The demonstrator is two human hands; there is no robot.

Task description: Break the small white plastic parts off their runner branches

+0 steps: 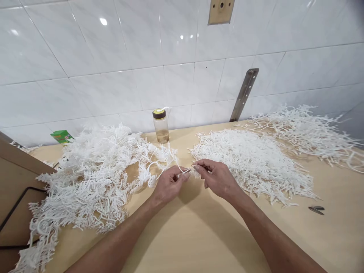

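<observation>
My left hand (170,184) pinches a thin white branching strand (182,170) between thumb and fingers. Close beside it, the fingertips of my right hand (218,177) are pinched together at the strand's right end; what exactly lies between them is too small to make out. To the left spreads a large tangled heap of white branched strands (96,178), with a looser tuft (159,159) reaching toward my left hand. Behind my right hand lies a flatter pile of short white pieces (250,159).
A third pile of longer bare white stems (309,129) lies far right. Small metal clippers (316,209) rest on the wooden table (187,242). A lidded jar (161,127), a green packet (61,136) and a metal bracket (244,94) are near the tiled wall. A brown box (17,178) stands left.
</observation>
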